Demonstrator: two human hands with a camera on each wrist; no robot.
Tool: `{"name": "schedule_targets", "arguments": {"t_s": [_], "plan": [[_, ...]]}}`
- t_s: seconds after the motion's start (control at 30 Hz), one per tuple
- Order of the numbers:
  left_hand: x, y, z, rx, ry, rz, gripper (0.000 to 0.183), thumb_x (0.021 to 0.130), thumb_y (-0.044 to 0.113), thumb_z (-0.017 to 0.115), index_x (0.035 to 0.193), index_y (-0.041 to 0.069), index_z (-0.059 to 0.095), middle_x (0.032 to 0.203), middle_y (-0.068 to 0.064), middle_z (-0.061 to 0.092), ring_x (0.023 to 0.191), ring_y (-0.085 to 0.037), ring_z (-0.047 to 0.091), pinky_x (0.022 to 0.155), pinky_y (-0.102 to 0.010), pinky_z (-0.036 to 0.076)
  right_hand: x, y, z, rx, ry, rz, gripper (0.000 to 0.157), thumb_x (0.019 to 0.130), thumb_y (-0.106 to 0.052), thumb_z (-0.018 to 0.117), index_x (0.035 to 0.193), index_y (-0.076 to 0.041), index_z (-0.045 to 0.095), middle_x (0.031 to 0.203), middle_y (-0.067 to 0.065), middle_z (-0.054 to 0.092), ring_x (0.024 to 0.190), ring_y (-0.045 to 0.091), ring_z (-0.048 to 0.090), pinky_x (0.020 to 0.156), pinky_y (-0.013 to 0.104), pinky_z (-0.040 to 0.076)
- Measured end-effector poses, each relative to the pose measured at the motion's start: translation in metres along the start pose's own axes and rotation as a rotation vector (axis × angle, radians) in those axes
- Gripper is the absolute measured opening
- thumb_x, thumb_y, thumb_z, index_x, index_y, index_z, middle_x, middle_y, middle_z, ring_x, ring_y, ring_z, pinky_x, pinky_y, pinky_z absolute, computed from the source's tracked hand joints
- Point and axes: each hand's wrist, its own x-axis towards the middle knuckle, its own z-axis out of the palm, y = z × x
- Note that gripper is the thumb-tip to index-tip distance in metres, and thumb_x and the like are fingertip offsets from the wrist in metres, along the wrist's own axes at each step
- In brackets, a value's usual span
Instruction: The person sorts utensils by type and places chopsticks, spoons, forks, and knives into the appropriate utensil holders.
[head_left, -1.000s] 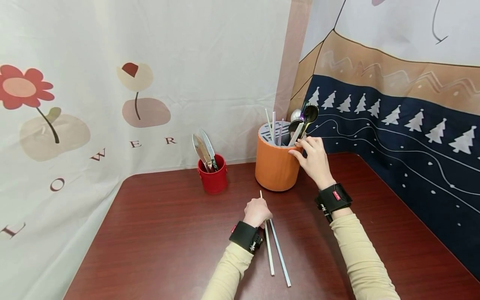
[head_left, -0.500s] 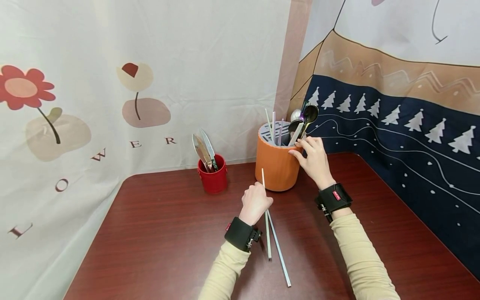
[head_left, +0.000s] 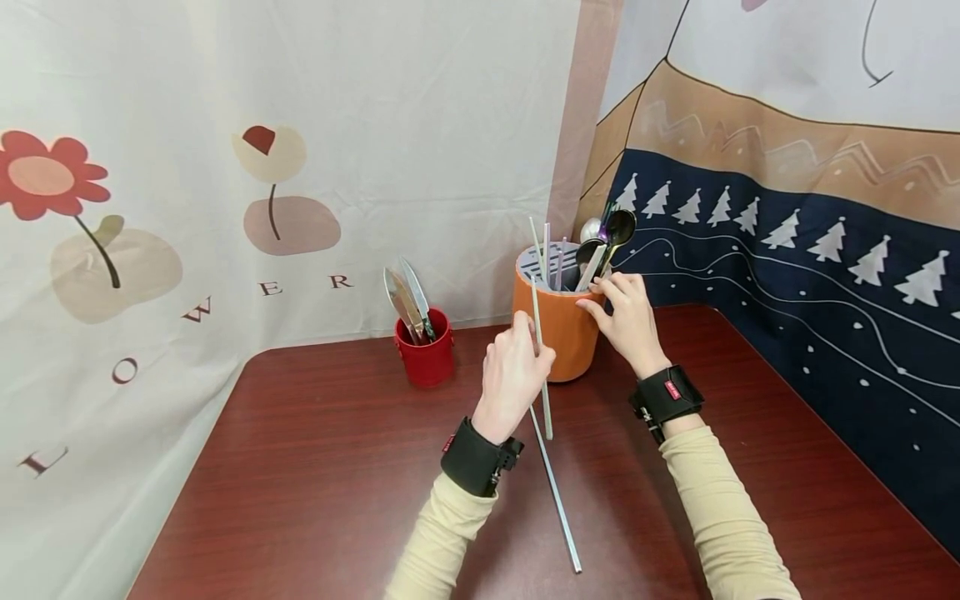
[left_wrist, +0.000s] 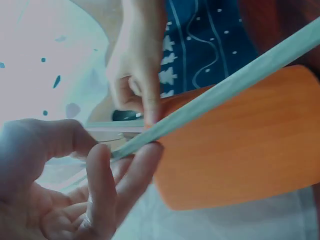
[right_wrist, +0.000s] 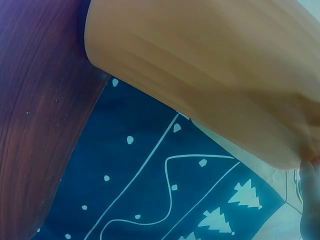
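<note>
My left hand (head_left: pixel 512 371) pinches a pale green chopstick (head_left: pixel 547 412) between thumb and fingers, raised in front of the orange utensil holder (head_left: pixel 573 346). In the left wrist view, that chopstick (left_wrist: pixel 215 100) slants across the holder's orange wall (left_wrist: pixel 240 150). Thumb and fingertips of my right hand (head_left: pixel 630 321) grip the holder's rim on its right side. Several chopsticks (head_left: pixel 547 250) and spoons (head_left: pixel 621 227) stand in the slotted top. A pale blue chopstick (head_left: pixel 557 500) lies on the table below my left hand. The right wrist view shows mostly the holder's wall (right_wrist: pixel 200 55).
To the left of the holder stands a red cup (head_left: pixel 426 358) with several knives (head_left: pixel 408 300) in it. The dark red-brown table (head_left: pixel 322 467) ends at printed cloths behind and to the right, a pale one (head_left: pixel 420 150) and a navy one (head_left: pixel 795 283).
My left hand has lifted the pale green chopstick from beside the blue one and brought it up and forward to the holder. My right hand stays at the rim.
</note>
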Motion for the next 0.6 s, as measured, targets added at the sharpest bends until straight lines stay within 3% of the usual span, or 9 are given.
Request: {"name": "schedule_targets", "arguments": {"t_s": [0.3, 0.6], "plan": [[0.016, 0.013, -0.020, -0.085, 0.192, 0.170, 0.017, 0.088, 0.011, 0.058, 0.102, 0.004, 0.052, 0.081, -0.007, 0.066, 0.064, -0.018, 0.063, 0.058, -0.026, 0.054, 0.000, -0.001, 0.000, 0.003, -0.011, 0.017, 0.029, 0.077, -0.020, 0.078, 0.092, 0.002, 0.067, 0.098, 0.017, 0.062, 0.096, 0.035, 0.046, 0.080, 0.044, 0.045], [0.029, 0.027, -0.032, -0.163, 0.349, 0.296, 0.016, 0.091, 0.009, 0.057, 0.105, 0.003, 0.051, 0.091, -0.010, 0.067, 0.080, -0.017, 0.070, 0.069, -0.025, 0.057, -0.001, 0.001, 0.001, -0.016, -0.006, 0.002, 0.030, 0.076, -0.022, 0.078, 0.092, 0.001, 0.067, 0.093, 0.015, 0.061, 0.094, 0.033, 0.046, 0.078, 0.043, 0.044]]}}
